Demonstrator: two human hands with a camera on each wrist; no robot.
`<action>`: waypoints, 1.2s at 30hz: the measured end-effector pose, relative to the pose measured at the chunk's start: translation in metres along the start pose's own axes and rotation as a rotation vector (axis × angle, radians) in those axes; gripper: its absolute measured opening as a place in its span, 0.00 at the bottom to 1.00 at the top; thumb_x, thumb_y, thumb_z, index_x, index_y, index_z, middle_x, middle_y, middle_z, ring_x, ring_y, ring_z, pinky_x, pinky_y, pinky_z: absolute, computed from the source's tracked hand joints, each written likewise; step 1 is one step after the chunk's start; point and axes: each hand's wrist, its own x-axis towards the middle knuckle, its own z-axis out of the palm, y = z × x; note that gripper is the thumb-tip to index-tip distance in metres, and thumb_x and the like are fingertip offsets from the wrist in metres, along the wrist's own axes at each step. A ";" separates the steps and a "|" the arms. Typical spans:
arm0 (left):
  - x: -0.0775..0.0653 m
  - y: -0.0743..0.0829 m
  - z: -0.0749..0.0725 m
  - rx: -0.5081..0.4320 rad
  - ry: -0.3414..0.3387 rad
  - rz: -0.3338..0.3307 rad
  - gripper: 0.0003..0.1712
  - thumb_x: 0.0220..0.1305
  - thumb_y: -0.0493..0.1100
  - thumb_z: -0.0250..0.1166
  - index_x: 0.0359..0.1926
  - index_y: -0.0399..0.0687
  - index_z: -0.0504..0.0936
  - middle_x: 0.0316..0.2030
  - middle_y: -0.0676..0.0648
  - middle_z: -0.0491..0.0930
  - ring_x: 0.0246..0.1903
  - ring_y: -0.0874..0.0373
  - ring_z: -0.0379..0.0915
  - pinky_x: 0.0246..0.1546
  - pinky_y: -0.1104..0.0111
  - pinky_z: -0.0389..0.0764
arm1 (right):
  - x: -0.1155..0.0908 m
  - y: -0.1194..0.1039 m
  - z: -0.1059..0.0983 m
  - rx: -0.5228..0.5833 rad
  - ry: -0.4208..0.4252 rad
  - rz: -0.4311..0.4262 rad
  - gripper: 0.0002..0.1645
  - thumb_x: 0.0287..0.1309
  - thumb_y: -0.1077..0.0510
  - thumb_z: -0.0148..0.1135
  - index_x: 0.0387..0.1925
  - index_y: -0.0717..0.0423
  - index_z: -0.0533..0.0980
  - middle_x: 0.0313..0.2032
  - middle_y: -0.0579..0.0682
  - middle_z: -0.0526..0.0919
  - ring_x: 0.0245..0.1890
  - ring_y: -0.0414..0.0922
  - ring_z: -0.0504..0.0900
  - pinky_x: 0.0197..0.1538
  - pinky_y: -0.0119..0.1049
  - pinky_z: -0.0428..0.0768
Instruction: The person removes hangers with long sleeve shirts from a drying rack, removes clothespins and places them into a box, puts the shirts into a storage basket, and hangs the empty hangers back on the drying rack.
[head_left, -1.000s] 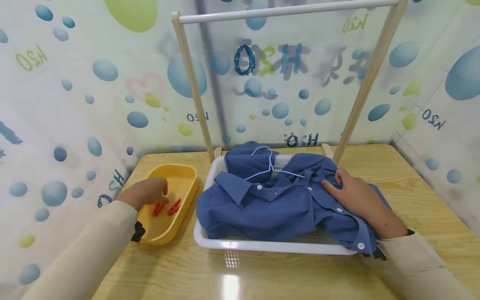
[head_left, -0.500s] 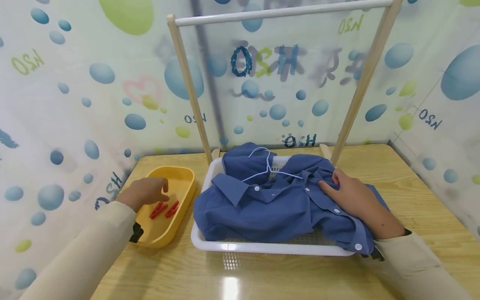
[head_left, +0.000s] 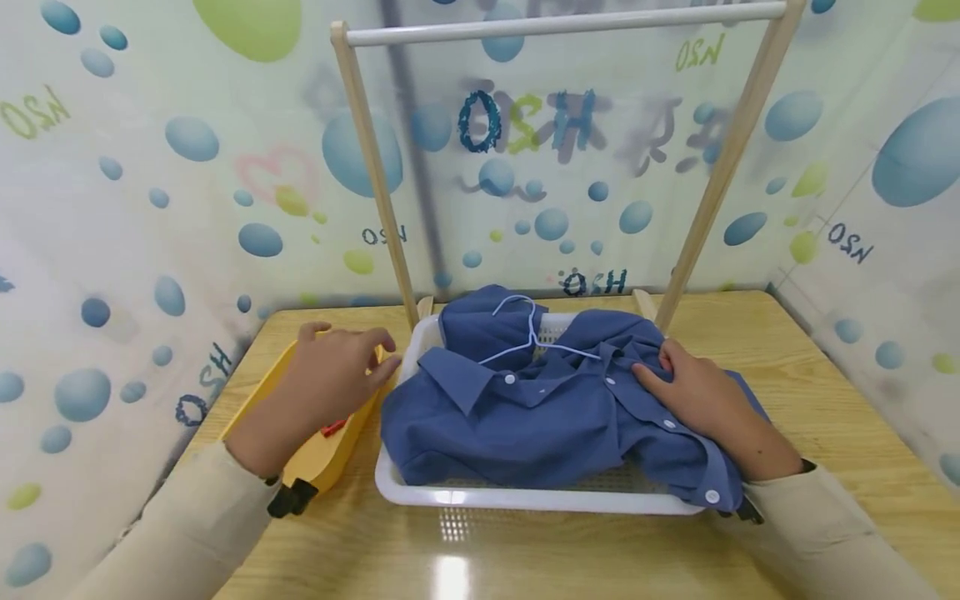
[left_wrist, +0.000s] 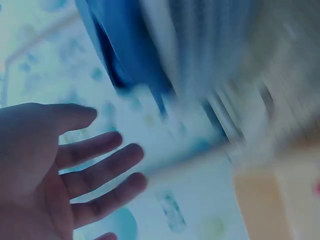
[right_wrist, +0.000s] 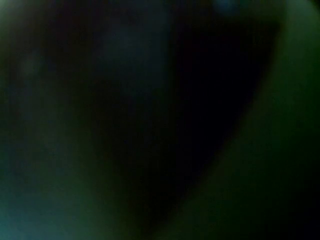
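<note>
A blue button-up shirt (head_left: 517, 425) lies bunched in a white plastic basket (head_left: 540, 498), a light-coloured wire hanger (head_left: 533, 333) at its collar. At the shirt's right side my right hand (head_left: 705, 392) grips the cloth, its fingertips hidden in the folds. The right wrist view is almost wholly dark. Over the yellow tray (head_left: 330, 475) my left hand (head_left: 322, 379) is raised with fingers spread apart and holds nothing; the left wrist view also shows the bare hand (left_wrist: 45, 170). Red clothespins (head_left: 333, 427) lie in the tray, mostly hidden beneath that hand.
Behind the basket stands a drying rack with wooden posts (head_left: 375, 167) and a white top bar (head_left: 562, 25). Patterned walls (head_left: 555, 192) enclose the wooden table (head_left: 795, 367) at the back and sides. The tray stands just left of the basket.
My left hand has lifted from low over the clothespins and moved toward the basket, its fingers spreading. The right hand stays on the shirt. The head view has shifted slightly.
</note>
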 end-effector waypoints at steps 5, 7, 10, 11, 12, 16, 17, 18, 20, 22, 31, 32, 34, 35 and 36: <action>-0.005 0.040 0.004 -0.060 0.088 0.041 0.18 0.70 0.55 0.62 0.54 0.53 0.81 0.46 0.48 0.86 0.51 0.47 0.80 0.64 0.40 0.62 | 0.001 -0.002 -0.001 -0.004 0.010 0.001 0.28 0.70 0.34 0.49 0.34 0.55 0.63 0.21 0.46 0.61 0.20 0.45 0.68 0.25 0.36 0.61; -0.005 0.048 0.009 -0.094 0.113 0.053 0.20 0.70 0.55 0.62 0.56 0.53 0.79 0.52 0.46 0.84 0.56 0.45 0.77 0.64 0.41 0.63 | 0.002 -0.002 0.000 -0.001 0.010 -0.001 0.29 0.70 0.33 0.49 0.34 0.55 0.63 0.21 0.46 0.61 0.20 0.45 0.68 0.25 0.36 0.61; -0.001 0.052 0.019 -0.142 0.144 0.072 0.22 0.70 0.56 0.62 0.60 0.54 0.77 0.57 0.45 0.81 0.60 0.44 0.74 0.63 0.43 0.66 | 0.001 -0.001 0.000 0.002 0.011 0.002 0.29 0.70 0.33 0.49 0.34 0.55 0.63 0.21 0.46 0.61 0.20 0.45 0.68 0.26 0.36 0.61; 0.001 0.053 0.024 -0.159 0.150 0.074 0.23 0.70 0.56 0.61 0.61 0.55 0.77 0.58 0.45 0.80 0.61 0.44 0.74 0.63 0.43 0.66 | 0.001 -0.001 0.000 0.001 0.012 0.004 0.29 0.71 0.33 0.48 0.34 0.55 0.63 0.21 0.46 0.61 0.20 0.45 0.68 0.26 0.36 0.62; 0.002 0.053 0.028 -0.174 0.155 0.079 0.23 0.70 0.56 0.61 0.62 0.55 0.76 0.59 0.45 0.79 0.61 0.43 0.73 0.63 0.43 0.67 | 0.001 0.000 0.000 0.001 0.013 0.006 0.29 0.71 0.33 0.48 0.34 0.55 0.63 0.21 0.46 0.61 0.20 0.45 0.68 0.26 0.36 0.62; 0.006 0.053 0.047 -0.234 0.132 0.103 0.27 0.71 0.57 0.60 0.66 0.56 0.73 0.64 0.45 0.75 0.65 0.44 0.70 0.65 0.43 0.65 | -0.002 0.002 -0.001 -0.002 0.021 0.008 0.28 0.71 0.34 0.48 0.34 0.56 0.63 0.21 0.46 0.61 0.20 0.45 0.68 0.26 0.36 0.61; 0.006 0.053 0.051 -0.246 0.127 0.107 0.28 0.71 0.57 0.60 0.67 0.56 0.73 0.65 0.45 0.74 0.65 0.44 0.69 0.65 0.43 0.65 | -0.002 0.002 -0.001 -0.002 0.022 0.007 0.29 0.71 0.34 0.48 0.34 0.56 0.63 0.21 0.46 0.61 0.20 0.45 0.67 0.26 0.36 0.61; 0.006 0.053 0.055 -0.254 0.124 0.112 0.29 0.70 0.57 0.60 0.68 0.56 0.72 0.67 0.45 0.73 0.66 0.43 0.69 0.66 0.43 0.64 | -0.003 0.002 -0.001 -0.001 0.024 0.006 0.28 0.71 0.34 0.48 0.34 0.56 0.63 0.21 0.46 0.61 0.20 0.45 0.67 0.26 0.36 0.61; 0.006 0.053 0.061 -0.260 0.126 0.113 0.29 0.70 0.58 0.60 0.69 0.57 0.72 0.68 0.45 0.71 0.66 0.43 0.69 0.66 0.43 0.65 | -0.003 0.001 -0.001 0.001 0.026 0.004 0.28 0.71 0.34 0.49 0.34 0.55 0.63 0.21 0.46 0.61 0.19 0.45 0.67 0.25 0.36 0.61; 0.005 0.054 0.067 -0.258 0.135 0.106 0.29 0.70 0.57 0.60 0.69 0.57 0.72 0.69 0.45 0.70 0.66 0.43 0.69 0.66 0.44 0.65 | -0.003 0.000 -0.002 0.003 0.026 0.001 0.28 0.70 0.34 0.49 0.34 0.55 0.63 0.20 0.46 0.61 0.19 0.45 0.67 0.25 0.36 0.61; 0.001 0.056 0.074 -0.211 0.181 0.085 0.30 0.68 0.57 0.63 0.68 0.56 0.72 0.63 0.45 0.73 0.60 0.43 0.73 0.61 0.49 0.69 | -0.002 -0.003 -0.002 -0.006 0.030 -0.006 0.27 0.70 0.34 0.50 0.34 0.55 0.63 0.20 0.46 0.61 0.19 0.45 0.67 0.25 0.36 0.61; 0.001 0.056 0.075 -0.201 0.184 0.085 0.30 0.68 0.58 0.63 0.68 0.56 0.73 0.62 0.45 0.73 0.59 0.44 0.73 0.60 0.49 0.69 | -0.002 -0.003 -0.001 -0.012 0.032 -0.006 0.27 0.70 0.35 0.50 0.34 0.55 0.63 0.20 0.46 0.61 0.19 0.45 0.67 0.25 0.36 0.61; 0.001 0.056 0.075 -0.185 0.188 0.085 0.29 0.67 0.58 0.63 0.66 0.55 0.74 0.60 0.45 0.74 0.57 0.44 0.74 0.59 0.50 0.70 | -0.003 -0.004 -0.001 -0.044 0.046 -0.012 0.27 0.70 0.35 0.51 0.33 0.54 0.64 0.20 0.46 0.62 0.19 0.45 0.67 0.25 0.36 0.61; 0.001 0.056 0.076 -0.182 0.190 0.087 0.29 0.67 0.58 0.63 0.65 0.54 0.75 0.59 0.45 0.74 0.57 0.45 0.74 0.59 0.50 0.70 | -0.003 -0.004 -0.001 -0.065 0.060 -0.018 0.26 0.69 0.36 0.52 0.33 0.54 0.64 0.20 0.46 0.62 0.19 0.45 0.67 0.24 0.36 0.60; 0.002 0.056 0.076 -0.180 0.195 0.087 0.28 0.67 0.58 0.63 0.64 0.54 0.76 0.59 0.45 0.74 0.56 0.45 0.74 0.59 0.51 0.71 | -0.003 -0.005 -0.001 -0.087 0.081 -0.029 0.25 0.69 0.37 0.54 0.32 0.54 0.65 0.20 0.47 0.62 0.19 0.45 0.67 0.24 0.36 0.60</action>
